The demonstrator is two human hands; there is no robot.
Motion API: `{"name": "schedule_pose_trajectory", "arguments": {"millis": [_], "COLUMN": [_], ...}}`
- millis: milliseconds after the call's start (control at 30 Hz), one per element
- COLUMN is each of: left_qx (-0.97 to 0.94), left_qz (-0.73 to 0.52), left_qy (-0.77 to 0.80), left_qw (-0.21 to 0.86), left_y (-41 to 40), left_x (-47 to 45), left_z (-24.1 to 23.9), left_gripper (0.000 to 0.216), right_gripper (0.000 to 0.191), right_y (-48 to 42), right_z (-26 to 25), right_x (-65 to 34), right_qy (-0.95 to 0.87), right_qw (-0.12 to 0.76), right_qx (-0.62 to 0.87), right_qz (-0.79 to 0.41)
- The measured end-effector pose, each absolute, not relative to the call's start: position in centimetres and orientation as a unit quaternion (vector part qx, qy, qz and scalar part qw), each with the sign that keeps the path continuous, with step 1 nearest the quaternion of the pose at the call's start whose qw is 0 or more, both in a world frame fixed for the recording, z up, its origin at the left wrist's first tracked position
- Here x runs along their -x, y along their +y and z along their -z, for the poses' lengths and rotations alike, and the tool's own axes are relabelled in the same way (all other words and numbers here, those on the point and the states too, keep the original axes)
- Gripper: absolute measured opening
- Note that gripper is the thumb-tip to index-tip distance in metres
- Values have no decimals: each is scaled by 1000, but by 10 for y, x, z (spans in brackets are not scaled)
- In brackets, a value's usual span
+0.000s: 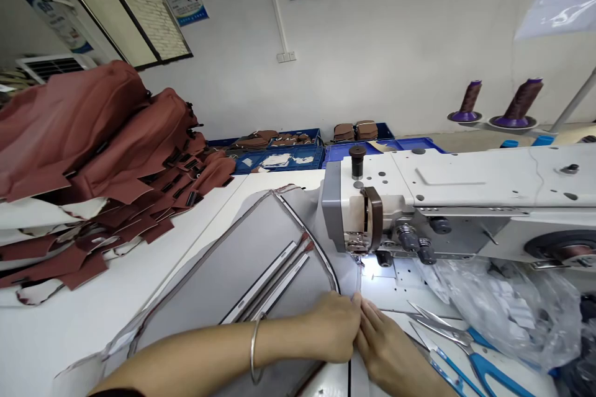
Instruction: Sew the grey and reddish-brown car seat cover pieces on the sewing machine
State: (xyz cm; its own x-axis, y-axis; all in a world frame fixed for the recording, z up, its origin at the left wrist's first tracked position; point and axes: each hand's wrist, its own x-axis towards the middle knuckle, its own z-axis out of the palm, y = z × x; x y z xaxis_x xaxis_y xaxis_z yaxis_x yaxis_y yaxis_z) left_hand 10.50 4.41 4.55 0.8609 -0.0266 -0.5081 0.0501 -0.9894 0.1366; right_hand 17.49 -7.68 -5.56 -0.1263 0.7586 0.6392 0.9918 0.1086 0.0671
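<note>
A large grey fabric piece with dark edging and two white-edged strips lies across the table and runs to the sewing machine. My left hand, a metal bangle on its wrist, is closed on the piece's right edge. Right beside it, my right hand has its fingers pressed together at the same edge, touching the left. Both are just in front of the lit needle area. The fingertips are partly hidden, as is the exact fold of fabric between them.
Reddish-brown bags are heaped on the left. Blue-handled scissors and a clear plastic bag lie right of my hands. Blue crates with brown pieces stand behind the table. Brown thread spools rise behind the machine.
</note>
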Motion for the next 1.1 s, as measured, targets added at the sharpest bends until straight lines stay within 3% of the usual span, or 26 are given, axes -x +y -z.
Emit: {"name": "schedule_pose_trajectory", "arguments": {"millis": [167, 633, 967, 1100], "left_qx": [-959, -956, -983, -990], "left_qz": [270, 250, 99, 78], "left_qy": [14, 46, 80, 77], "left_qw": [89, 145, 130, 92], "left_y": [45, 55, 57, 52], "left_x": [-109, -130, -131, -127], "left_z": [-44, -45, -14, -10], "left_gripper": [55, 43, 15, 19], "right_gripper": [35, 35, 37, 37], "right_y": [-77, -69, -73, -72], "right_z": [53, 55, 55, 59], "right_x": [-171, -191, -189, -193], "right_qy": [-688, -710, -723, -725], "right_qw": [254, 244, 222, 199], "right_qx": [626, 619, 614, 621], "right_qz": [265, 231, 227, 222]}}
